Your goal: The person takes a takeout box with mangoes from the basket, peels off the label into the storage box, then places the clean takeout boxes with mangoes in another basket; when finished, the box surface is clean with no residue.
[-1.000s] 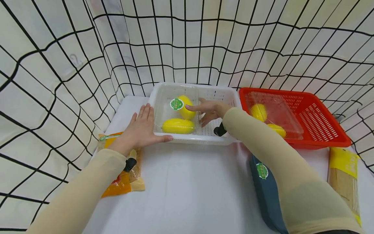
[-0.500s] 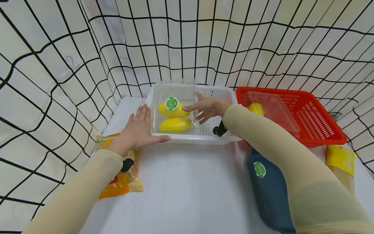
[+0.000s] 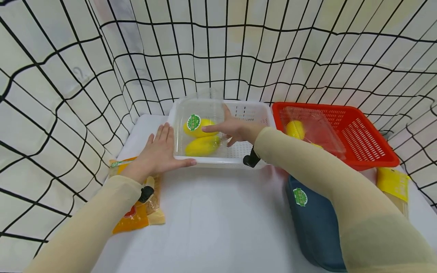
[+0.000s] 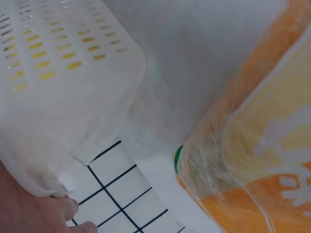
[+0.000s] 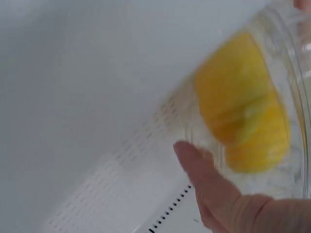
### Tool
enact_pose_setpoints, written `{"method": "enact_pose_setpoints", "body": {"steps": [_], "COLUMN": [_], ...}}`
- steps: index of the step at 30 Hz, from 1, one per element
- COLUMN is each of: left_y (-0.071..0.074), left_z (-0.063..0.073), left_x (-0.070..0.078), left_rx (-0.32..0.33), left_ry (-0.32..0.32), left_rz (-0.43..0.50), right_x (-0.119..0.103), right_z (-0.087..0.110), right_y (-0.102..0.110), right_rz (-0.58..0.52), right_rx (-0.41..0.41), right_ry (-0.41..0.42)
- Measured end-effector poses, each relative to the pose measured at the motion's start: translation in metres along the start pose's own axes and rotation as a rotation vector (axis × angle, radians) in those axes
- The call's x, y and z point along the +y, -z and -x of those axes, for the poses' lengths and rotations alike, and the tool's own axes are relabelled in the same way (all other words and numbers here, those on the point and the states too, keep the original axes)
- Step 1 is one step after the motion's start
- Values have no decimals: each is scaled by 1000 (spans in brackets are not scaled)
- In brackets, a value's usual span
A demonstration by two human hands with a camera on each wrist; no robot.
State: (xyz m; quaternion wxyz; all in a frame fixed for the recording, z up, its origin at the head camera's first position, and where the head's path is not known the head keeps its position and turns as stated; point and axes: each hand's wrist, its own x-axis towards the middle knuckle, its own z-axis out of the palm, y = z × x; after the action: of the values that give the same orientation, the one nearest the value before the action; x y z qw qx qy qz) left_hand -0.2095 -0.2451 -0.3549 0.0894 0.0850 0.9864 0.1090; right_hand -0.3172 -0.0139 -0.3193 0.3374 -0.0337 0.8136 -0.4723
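Note:
In the head view my right hand [image 3: 235, 127] grips the right side of a clear plastic box [image 3: 179, 115], its thumb over the top. Two yellow oval fruits [image 3: 203, 146] lie inside the box, under a lid with a green round sticker [image 3: 193, 122]. The box sits over the left half of a white perforated basket [image 3: 254, 109], its far edge showing above the basket's rim. My left hand [image 3: 155, 155] rests flat against the basket's left end, fingers straight, thumb along the front rim. In the left wrist view its fingertips [image 4: 71, 208] touch the rim.
A red basket [image 3: 368, 136] holding another clear box [image 3: 322, 123] stands at the right. A dark blue case [image 3: 315, 231] lies before it, beside a yellow-topped packet [image 3: 392, 182]. An orange bag [image 3: 131, 223] lies near my left wrist. Black wire mesh [image 3: 208, 57] encloses the back and sides.
The clear box has tilted, its far edge rising, and shifted slightly left with my right hand. The upper fruit has rolled from upright to lying sideways. My left hand keeps its place on the basket.

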Motion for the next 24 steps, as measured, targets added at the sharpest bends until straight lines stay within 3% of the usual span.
{"method": "enact_pose_setpoints", "body": {"steps": [6,15,24], "left_y": [0,-3,-1], "left_z": [0,-3,-3], "left_x": [0,-1,1], "left_rx": [6,0,-22], "left_ry": [-6,0,7], "left_rz": [-4,4,0], "right_x": [0,-3,-12], "right_z": [13,32,100], "right_y": [-11,-5,23], "right_rz": [103,101,-24], "right_rx": [116,235,226], "right_ry": [89,239,278]}}
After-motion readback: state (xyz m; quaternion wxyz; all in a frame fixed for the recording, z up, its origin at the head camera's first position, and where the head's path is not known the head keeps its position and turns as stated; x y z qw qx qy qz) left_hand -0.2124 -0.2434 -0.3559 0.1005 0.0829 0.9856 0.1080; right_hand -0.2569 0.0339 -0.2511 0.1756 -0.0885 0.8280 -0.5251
